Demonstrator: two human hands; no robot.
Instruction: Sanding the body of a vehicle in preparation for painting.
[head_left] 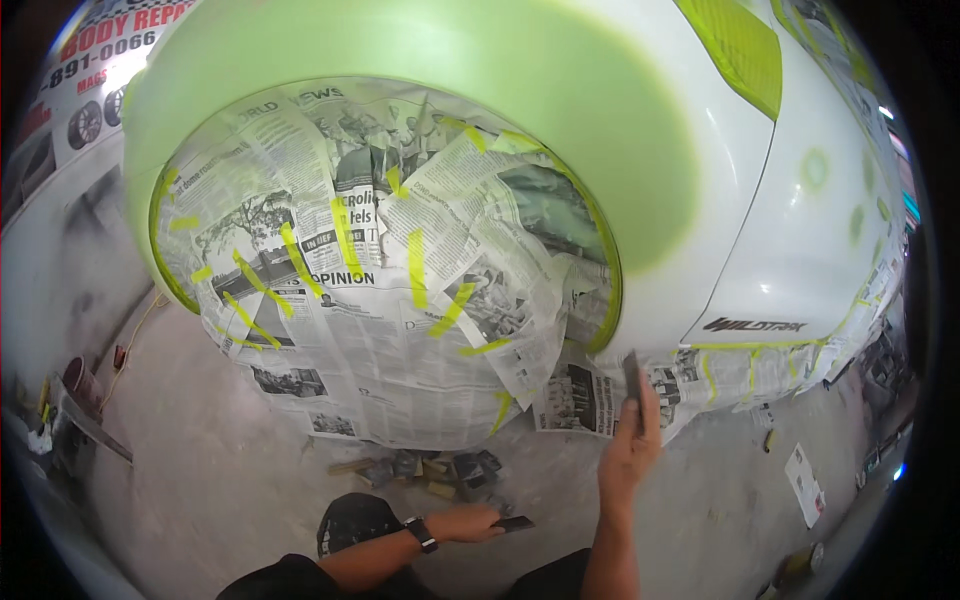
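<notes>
My right hand (632, 440) is raised at the lower rear corner of the wheel arch. Its fingers are closed on a narrow dark grey strip (631, 378), which looks like folded sandpaper, and the strip's upper end is at the lower edge of the car's white and pale green body panel (640, 130). Low in front of me, my left hand (468, 522) is closed on a flat dark pad (515, 524) that sticks out to the right. I cannot make out the pad's exact kind. A dark watch (421, 534) circles my left wrist.
Newspaper (350, 350) held by yellow-green tape covers the wheel and the sill. Small blocks and dark scraps (430, 470) lie on the floor beneath. A can (803, 560) lies at the lower right, and a bucket (82, 380) stands at the left near a cord (130, 345).
</notes>
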